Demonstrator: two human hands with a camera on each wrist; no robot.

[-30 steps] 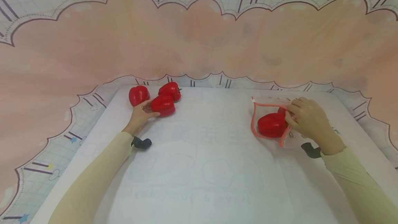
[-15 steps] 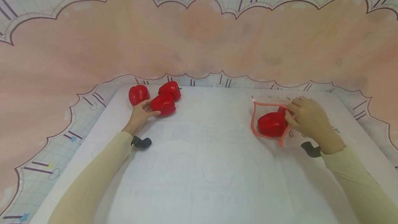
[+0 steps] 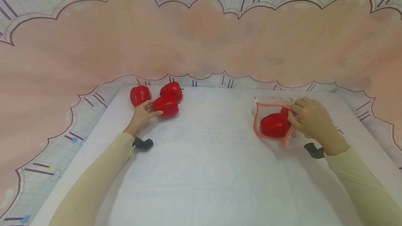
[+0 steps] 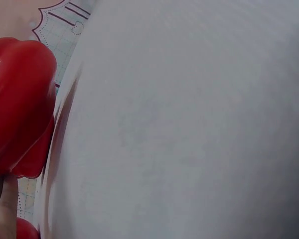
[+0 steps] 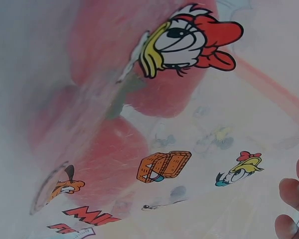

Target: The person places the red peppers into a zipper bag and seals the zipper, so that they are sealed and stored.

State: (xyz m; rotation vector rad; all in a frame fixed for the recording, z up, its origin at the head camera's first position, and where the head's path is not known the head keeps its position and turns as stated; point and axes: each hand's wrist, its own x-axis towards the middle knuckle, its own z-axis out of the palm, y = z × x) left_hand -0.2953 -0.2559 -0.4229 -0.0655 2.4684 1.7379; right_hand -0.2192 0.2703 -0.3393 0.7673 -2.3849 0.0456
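Thumb in front and fingers behind, my left hand (image 3: 142, 114) grips a red bell pepper (image 3: 166, 105) by its left end. Close behind it lies a second red bell pepper (image 3: 171, 91) with a green stem, and another bell pepper (image 3: 140, 95) lies just left. My right hand (image 3: 309, 121) pinches the orange-red rim of a clear plastic bag (image 3: 255, 121), whose mouth stands open toward the left. Inside the bag is a red bell pepper (image 3: 274, 125), with more red behind it partly hidden by my fingers. Through the printed film, the right wrist view shows two red peppers (image 5: 109, 159).
A white sheet with faint outlines and lettering covers the table (image 3: 201, 170). Behind it hangs a peach cloth (image 3: 201, 44) with a scalloped border. Dark wrist-camera mounts (image 3: 143, 144) sit at both cuffs.
The bell pepper in my left hand has shifted slightly to the right. My right hand and the bag have stayed in place.
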